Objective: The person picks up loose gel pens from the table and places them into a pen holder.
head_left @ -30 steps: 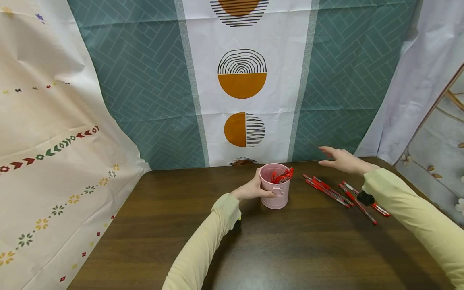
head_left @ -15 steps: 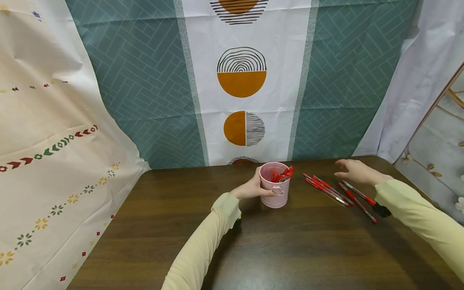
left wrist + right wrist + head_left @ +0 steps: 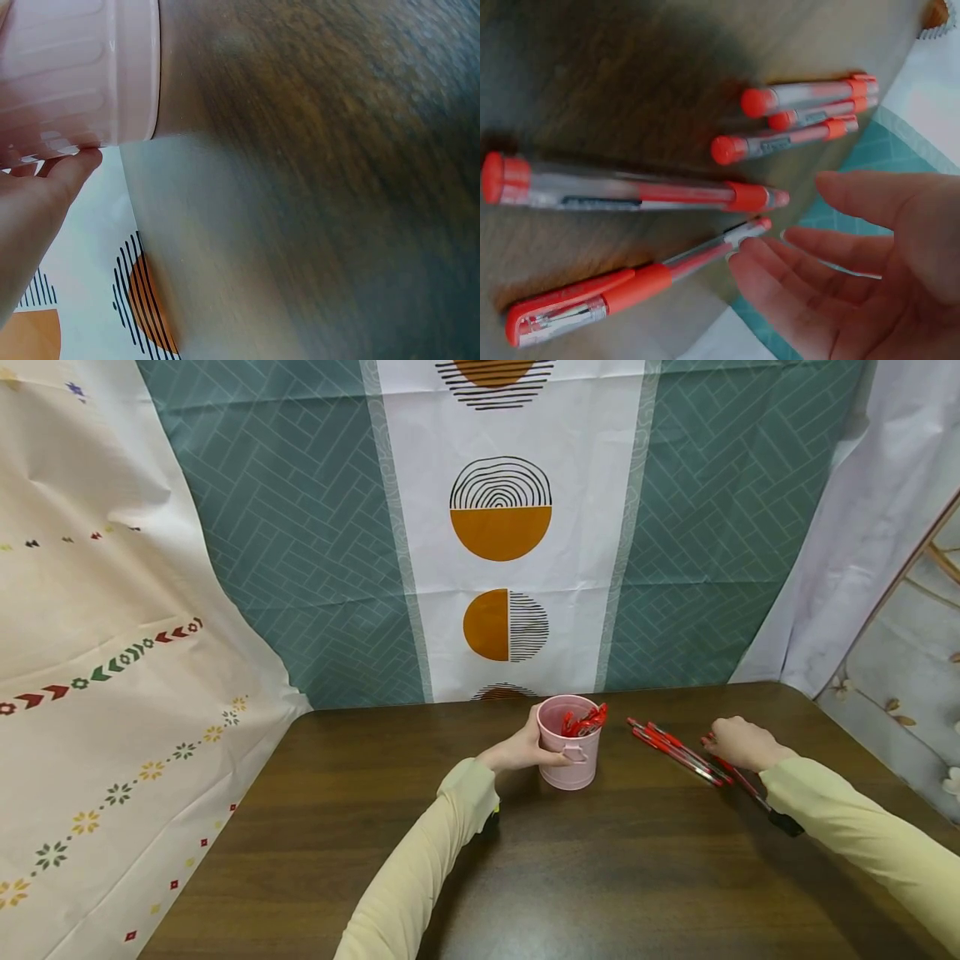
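Observation:
A pink bucket [image 3: 567, 775] stands upright, red objects [image 3: 583, 724] showing at its mouth. My left hand [image 3: 521, 752] grips its left side, thumb across the front by the small handle; in the left wrist view fingers lie against the bucket [image 3: 60, 75]. Over the right-hand pens is my right hand [image 3: 741, 743], partly covering them. In the right wrist view this hand [image 3: 855, 262] has thumb and fingers apart; fingertips are at the end of a red-clipped pen [image 3: 637, 291], contact unclear. Another red pen [image 3: 622, 189] lies beside it.
Several red pens [image 3: 675, 756] lie slanted on the brown table [image 3: 600, 877], between the bucket and my right hand. Patterned cloth [image 3: 315, 568] hangs behind the table, with cream cloth [image 3: 112, 693] at the left and pale cloth at the right.
My right hand has moved right and down onto the right-hand pens, its fingers now pointing lower. The left hand and bucket have stayed in place.

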`<state>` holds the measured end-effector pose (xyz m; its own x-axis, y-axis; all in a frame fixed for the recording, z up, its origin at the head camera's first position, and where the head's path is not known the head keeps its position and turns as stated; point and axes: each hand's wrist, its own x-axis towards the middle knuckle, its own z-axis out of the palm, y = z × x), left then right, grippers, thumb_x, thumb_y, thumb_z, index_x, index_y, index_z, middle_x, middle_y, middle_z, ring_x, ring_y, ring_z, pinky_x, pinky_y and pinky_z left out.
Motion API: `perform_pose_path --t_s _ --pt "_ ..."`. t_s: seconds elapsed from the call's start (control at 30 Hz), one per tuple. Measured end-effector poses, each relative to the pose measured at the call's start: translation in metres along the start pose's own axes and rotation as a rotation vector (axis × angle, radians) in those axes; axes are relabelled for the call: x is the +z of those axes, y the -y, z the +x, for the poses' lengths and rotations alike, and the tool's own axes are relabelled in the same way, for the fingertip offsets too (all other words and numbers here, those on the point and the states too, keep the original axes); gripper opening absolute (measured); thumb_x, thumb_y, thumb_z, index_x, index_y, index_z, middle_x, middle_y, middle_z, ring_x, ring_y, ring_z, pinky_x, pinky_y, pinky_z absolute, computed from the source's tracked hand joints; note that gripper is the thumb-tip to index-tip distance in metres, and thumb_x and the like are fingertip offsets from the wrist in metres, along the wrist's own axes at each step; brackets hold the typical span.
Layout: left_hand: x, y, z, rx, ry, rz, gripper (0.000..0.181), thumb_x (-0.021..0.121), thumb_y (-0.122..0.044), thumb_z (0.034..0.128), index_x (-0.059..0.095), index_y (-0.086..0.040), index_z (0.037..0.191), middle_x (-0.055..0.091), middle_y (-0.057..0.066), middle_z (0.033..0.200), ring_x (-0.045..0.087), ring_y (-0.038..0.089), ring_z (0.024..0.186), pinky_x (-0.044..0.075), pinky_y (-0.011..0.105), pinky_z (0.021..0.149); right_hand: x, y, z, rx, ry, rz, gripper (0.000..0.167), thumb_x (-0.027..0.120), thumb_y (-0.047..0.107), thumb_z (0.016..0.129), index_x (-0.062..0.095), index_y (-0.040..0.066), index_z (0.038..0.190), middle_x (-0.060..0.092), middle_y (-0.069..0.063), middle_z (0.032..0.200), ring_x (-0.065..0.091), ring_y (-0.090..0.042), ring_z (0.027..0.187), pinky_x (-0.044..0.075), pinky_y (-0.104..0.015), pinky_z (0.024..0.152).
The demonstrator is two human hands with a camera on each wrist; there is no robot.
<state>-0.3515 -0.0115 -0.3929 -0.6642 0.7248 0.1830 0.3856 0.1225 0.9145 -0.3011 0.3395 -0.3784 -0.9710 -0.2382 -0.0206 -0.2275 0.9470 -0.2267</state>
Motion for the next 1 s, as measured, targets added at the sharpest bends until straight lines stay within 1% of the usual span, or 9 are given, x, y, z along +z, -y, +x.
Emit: perform_pose_path --t_s 0.1,0.2,0.3,0.5,0.57,0.8,0.9,1.0 --pt "0.001 0.008 0.003 0.015 -0.012 0.025 0.088 0.073 -0.003 0.0736 0.011 -0.016 0.134 0.024 -0.001 0.129 0.033 0.012 0.115 0.027 0.031 0.096 0.003 0.003 0.000 0.034 0.007 -0.010 0.028 0.053 0.007 0.087 0.044 0.009 0.060 0.042 -0.002 0.056 0.041 -0.015 0.048 0.035 -0.031 0.045" --pt "0.002 0.011 0.004 0.027 -0.018 0.040 0.087 0.072 -0.003 0.0741 0.012 -0.019 0.134 0.025 -0.002 0.129 0.033 0.011 0.115 0.028 0.030 0.096 0.005 0.003 0.002 0.056 0.015 -0.035 0.028 0.052 0.008 0.086 0.044 0.009 0.059 0.045 -0.003 0.058 0.044 -0.017 0.050 0.037 -0.035 0.045" --pt "0.002 0.011 0.004 0.027 -0.022 0.049 0.086 0.072 -0.002 0.0744 0.011 -0.019 0.134 0.025 -0.002 0.129 0.033 0.011 0.115 0.028 0.030 0.096 0.008 0.000 0.004 0.062 0.015 -0.070 0.024 0.053 0.007 0.084 0.047 0.008 0.061 0.049 -0.005 0.061 0.049 -0.020 0.053 0.040 -0.040 0.045" --pt "0.002 0.011 0.004 0.031 -0.023 0.051 0.086 0.072 -0.002 0.0744 0.012 -0.018 0.134 0.025 -0.001 0.129 0.033 0.011 0.115 0.027 0.029 0.096 0.012 -0.003 0.009 0.067 0.017 -0.095 0.018 0.058 0.004 0.080 0.049 0.006 0.064 0.053 -0.010 0.065 0.052 -0.025 0.055 0.042 -0.043 0.046" --pt "0.002 0.011 0.004 0.033 -0.021 0.047 0.086 0.072 -0.003 0.0744 0.012 -0.019 0.134 0.024 -0.002 0.129 0.033 0.011 0.115 0.027 0.029 0.096 0.012 -0.003 0.009 0.071 0.010 -0.103 0.019 0.058 0.003 0.078 0.048 0.006 0.063 0.053 -0.011 0.065 0.053 -0.026 0.056 0.042 -0.044 0.046" --pt "0.001 0.011 0.004 0.014 -0.015 0.047 0.086 0.072 -0.003 0.0745 0.011 -0.020 0.133 0.024 -0.003 0.129 0.032 0.010 0.115 0.027 0.030 0.096 0.014 -0.002 0.010 0.074 -0.015 -0.132 0.025 0.061 0.005 0.075 0.043 0.009 0.057 0.052 -0.009 0.062 0.053 -0.029 0.054 0.042 -0.046 0.044" --pt "0.002 0.010 0.004 0.018 -0.012 0.040 0.087 0.072 -0.002 0.0739 0.011 -0.019 0.133 0.024 -0.002 0.129 0.032 0.010 0.114 0.028 0.030 0.095 0.015 -0.003 0.011 0.083 -0.041 -0.145 0.024 0.064 0.009 0.075 0.046 0.006 0.060 0.054 -0.013 0.064 0.055 -0.033 0.056 0.042 -0.048 0.045" --pt "0.001 0.009 0.004 0.010 -0.018 0.040 0.087 0.073 -0.002 0.0731 0.012 -0.020 0.133 0.024 -0.003 0.128 0.033 0.010 0.114 0.028 0.029 0.095 0.016 -0.003 0.012 0.106 -0.072 -0.142 0.024 0.066 0.013 0.076 0.048 -0.002 0.069 0.054 -0.018 0.067 0.055 -0.037 0.058 0.042 -0.050 0.047"
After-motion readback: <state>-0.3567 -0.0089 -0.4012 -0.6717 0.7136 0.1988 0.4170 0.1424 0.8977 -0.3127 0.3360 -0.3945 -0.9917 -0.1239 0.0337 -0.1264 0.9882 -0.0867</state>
